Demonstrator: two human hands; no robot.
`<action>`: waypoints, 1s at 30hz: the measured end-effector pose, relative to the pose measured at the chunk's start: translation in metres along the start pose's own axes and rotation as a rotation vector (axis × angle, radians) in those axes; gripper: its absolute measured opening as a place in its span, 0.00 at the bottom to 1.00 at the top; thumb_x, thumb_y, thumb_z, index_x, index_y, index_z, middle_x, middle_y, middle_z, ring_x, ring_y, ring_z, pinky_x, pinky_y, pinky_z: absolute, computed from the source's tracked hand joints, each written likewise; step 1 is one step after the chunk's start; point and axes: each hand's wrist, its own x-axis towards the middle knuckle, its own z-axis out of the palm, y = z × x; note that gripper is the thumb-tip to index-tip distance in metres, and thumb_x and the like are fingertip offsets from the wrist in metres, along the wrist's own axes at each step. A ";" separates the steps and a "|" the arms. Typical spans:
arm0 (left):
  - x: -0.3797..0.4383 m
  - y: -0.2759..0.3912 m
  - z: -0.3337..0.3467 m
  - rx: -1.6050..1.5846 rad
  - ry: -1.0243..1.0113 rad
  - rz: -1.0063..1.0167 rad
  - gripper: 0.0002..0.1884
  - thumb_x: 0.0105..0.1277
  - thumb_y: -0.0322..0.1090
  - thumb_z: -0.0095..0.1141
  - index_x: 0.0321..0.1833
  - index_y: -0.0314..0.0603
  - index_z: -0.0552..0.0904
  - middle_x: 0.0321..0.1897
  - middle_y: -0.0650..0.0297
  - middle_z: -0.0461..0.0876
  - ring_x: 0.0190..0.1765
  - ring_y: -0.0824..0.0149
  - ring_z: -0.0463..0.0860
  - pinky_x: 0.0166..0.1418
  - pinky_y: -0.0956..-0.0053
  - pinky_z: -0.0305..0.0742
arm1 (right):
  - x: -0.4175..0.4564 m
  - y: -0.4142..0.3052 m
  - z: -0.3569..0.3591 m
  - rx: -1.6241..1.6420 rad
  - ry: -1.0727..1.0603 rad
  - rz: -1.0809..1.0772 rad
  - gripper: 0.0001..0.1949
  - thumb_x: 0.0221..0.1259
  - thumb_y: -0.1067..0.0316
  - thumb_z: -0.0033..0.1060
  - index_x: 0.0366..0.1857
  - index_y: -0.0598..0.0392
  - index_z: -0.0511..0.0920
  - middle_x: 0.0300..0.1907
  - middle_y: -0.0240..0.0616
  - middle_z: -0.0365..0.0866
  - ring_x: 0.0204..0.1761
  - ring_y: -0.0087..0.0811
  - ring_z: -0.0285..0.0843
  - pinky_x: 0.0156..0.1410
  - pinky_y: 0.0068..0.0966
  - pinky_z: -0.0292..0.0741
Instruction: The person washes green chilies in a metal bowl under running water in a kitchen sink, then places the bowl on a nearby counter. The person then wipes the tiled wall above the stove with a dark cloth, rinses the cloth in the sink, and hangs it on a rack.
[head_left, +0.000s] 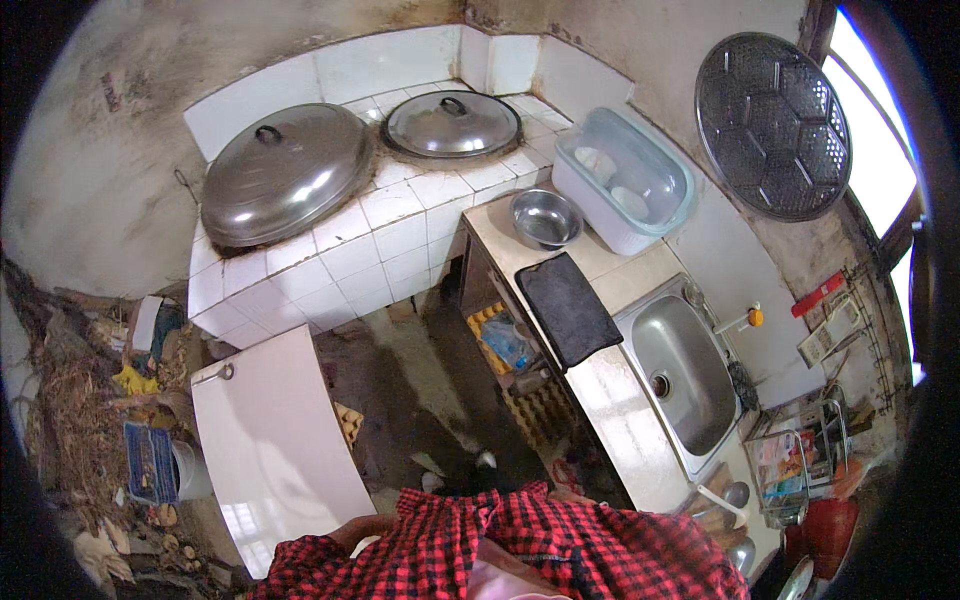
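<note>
My left hand (361, 529) shows only in part at the lower edge, beside the red-and-black checked sleeve. It is nearest the white panel (277, 442), which has a small metal ring handle; its fingers are mostly hidden, with a bit of something white below it. Of my right hand (571, 497), just a sliver of skin appears beyond the shirt, by the counter's open lower shelf. To the right, a steel sink (686, 375) is set in the tiled counter (604, 405). A dark folded cloth or mat (568, 309) lies on the counter near a steel bowl (546, 219).
Two domed metal lids (289, 176) cover pans on the white-tiled stove (386, 244). A lidded plastic bin (622, 180) stands in the corner. Egg trays (536, 405) sit under the counter. A perforated steamer plate (774, 127) hangs at right; firewood and twigs (75, 420) lie left.
</note>
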 end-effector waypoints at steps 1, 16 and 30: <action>0.007 0.002 -0.013 0.029 -0.015 0.025 0.10 0.60 0.41 0.55 0.37 0.46 0.83 0.33 0.52 0.81 0.42 0.49 0.81 0.46 0.48 0.72 | 0.002 -0.015 -0.013 -0.019 0.032 -0.053 0.11 0.58 0.58 0.58 0.40 0.50 0.83 0.37 0.46 0.84 0.39 0.48 0.82 0.44 0.40 0.78; 0.217 0.421 -0.316 0.382 0.339 0.771 0.19 0.66 0.29 0.51 0.61 0.45 0.74 0.60 0.56 0.71 0.61 0.52 0.72 0.65 0.60 0.69 | 0.129 -0.086 -0.321 -0.228 1.006 0.500 0.25 0.43 0.54 0.75 0.45 0.54 0.76 0.47 0.43 0.78 0.49 0.43 0.74 0.52 0.47 0.72; 0.238 0.380 -0.478 0.591 0.530 0.994 0.21 0.51 0.35 0.66 0.49 0.43 0.81 0.55 0.60 0.79 0.67 0.55 0.70 0.75 0.52 0.53 | 0.149 -0.341 -0.431 -0.165 0.594 -0.768 0.13 0.54 0.64 0.71 0.36 0.58 0.76 0.29 0.39 0.77 0.31 0.30 0.75 0.41 0.26 0.74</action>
